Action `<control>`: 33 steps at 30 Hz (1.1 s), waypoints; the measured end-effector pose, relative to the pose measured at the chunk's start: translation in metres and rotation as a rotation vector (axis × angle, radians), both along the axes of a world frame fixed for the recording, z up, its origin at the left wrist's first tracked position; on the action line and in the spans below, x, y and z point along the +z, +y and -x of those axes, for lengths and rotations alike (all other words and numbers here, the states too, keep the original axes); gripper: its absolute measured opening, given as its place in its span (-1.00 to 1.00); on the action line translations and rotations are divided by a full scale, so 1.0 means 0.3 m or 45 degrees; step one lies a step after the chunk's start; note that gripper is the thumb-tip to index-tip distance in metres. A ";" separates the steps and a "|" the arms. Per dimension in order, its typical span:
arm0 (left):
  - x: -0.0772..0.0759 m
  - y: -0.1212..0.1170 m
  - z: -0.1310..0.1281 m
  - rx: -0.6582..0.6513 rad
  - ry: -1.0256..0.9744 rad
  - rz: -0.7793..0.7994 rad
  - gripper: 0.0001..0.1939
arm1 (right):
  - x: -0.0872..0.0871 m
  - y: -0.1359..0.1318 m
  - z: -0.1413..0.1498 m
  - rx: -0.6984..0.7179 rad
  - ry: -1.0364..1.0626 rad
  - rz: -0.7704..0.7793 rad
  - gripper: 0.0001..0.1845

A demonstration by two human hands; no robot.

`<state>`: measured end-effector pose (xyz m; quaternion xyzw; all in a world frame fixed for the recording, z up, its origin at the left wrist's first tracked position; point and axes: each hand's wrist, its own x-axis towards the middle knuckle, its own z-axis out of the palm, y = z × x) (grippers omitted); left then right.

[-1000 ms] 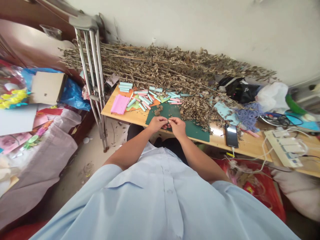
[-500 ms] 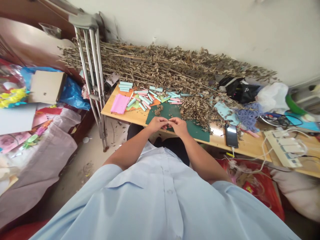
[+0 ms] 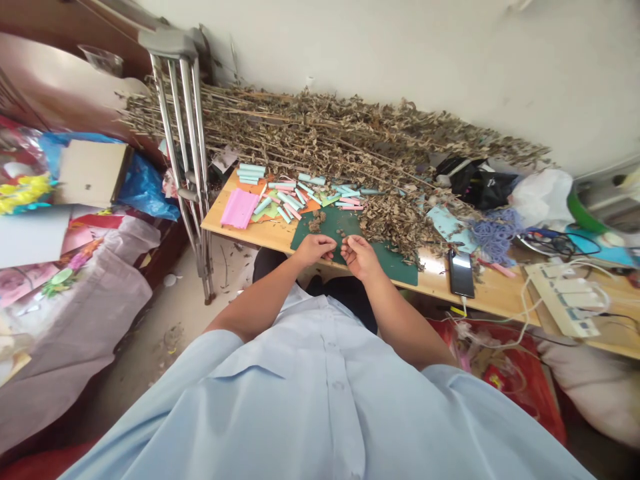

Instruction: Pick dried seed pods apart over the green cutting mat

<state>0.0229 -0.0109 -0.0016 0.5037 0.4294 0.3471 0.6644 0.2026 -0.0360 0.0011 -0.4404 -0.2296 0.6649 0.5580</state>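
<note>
The left hand (image 3: 316, 249) and right hand (image 3: 360, 258) curl mid-frame, half-closed; whether either pinches anything, I cannot tell. Right of centre, a heap of dry, crumpled brown leaves (image 3: 393, 223) partly covers a flat dark-green mat (image 3: 400, 267), whose near edge is close enough that careless handling could spill them.

Gap on mat (image 3: 331, 215) btwn clump (image 3: 315, 223) & leaf pile (image 3: 395, 227), stems (image 3: 300, 127) block rear

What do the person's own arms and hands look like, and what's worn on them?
The left hand and right hand are bare: no gloves or watch, and no rings that I can make out. Loose, short light-blue fabric sleeves leave the forearms uncovered, part of a light-blue button-front shirt.
</note>
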 end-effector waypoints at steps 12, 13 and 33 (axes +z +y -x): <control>-0.001 0.001 -0.004 0.009 0.013 0.022 -0.84 | 0.021 -0.012 -0.015 -0.114 0.023 0.102 -0.83; 0.001 0.001 -0.004 0.013 0.012 0.027 -0.85 | 0.019 -0.012 -0.013 -0.124 0.006 0.094 -0.83; 0.014 -0.005 -0.010 0.066 -0.016 0.053 -0.88 | 0.014 -0.018 -0.026 -0.113 -0.012 0.148 -0.85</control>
